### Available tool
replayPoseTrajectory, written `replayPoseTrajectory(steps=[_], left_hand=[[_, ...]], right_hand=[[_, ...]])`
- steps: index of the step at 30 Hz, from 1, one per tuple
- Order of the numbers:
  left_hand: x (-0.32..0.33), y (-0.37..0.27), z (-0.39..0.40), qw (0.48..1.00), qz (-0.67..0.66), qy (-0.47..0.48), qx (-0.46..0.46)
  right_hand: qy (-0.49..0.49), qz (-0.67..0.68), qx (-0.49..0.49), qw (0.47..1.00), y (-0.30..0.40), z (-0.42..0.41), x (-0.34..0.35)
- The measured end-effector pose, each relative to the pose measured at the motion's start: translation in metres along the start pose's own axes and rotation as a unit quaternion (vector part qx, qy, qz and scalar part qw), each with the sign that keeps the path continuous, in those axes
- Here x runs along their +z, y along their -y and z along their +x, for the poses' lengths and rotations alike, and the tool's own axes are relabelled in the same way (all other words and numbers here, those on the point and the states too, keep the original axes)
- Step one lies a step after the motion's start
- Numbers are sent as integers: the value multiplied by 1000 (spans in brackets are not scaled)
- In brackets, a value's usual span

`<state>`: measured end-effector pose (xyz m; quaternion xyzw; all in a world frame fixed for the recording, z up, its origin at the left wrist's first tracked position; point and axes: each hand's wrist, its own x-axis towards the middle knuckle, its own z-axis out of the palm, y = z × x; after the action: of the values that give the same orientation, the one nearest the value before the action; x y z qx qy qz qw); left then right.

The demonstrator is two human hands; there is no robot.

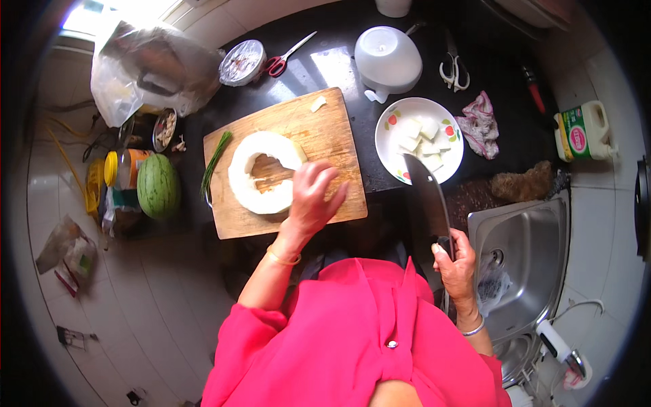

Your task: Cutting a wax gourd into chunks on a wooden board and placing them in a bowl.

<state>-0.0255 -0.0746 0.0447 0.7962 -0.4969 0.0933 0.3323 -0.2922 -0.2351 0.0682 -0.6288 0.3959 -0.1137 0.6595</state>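
Note:
A thick pale ring of melon or gourd (242, 175) with a hollow middle lies on the wooden cutting board (330, 132). My left hand (314, 196) is at the ring's right edge, fingers bent; whether it grips the ring is unclear. My right hand (456, 262) holds a cleaver (431, 201) by its handle, the blade pointing up and away, its tip over the near rim of a fruit-patterned plate (389, 147). Pale cut chunks (428, 128) lie on that plate. Thin green stalks (216, 163) rest along the board's left edge, and a small pale piece (318, 104) lies near its far edge.
Red-handled scissors (277, 65), a wrapped bowl (243, 62), an upturned white container (388, 58) and white-handled scissors (454, 71) stand or lie behind. A small watermelon (158, 186) is at left. A cloth (479, 124) lies right of the plate; the steel sink (529, 239) is at right.

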Motion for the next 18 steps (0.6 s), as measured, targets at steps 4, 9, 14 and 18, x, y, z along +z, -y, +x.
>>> replayPoseTrajectory(steps=[4,9,14,18], left_hand=[[-40,14,-53,992,96,-5,-78],[-50,34,-74,992,113,9,-50],[-45,53,-74,999,49,-14,-12],[-41,62,-71,999,24,-28,35]], right_hand=[[136,-85,-66,985,21,14,14],[274,-171,-209,923,50,26,52],[270,-236,-275,892,63,27,99],[271,-286,-286,874,60,25,121]])
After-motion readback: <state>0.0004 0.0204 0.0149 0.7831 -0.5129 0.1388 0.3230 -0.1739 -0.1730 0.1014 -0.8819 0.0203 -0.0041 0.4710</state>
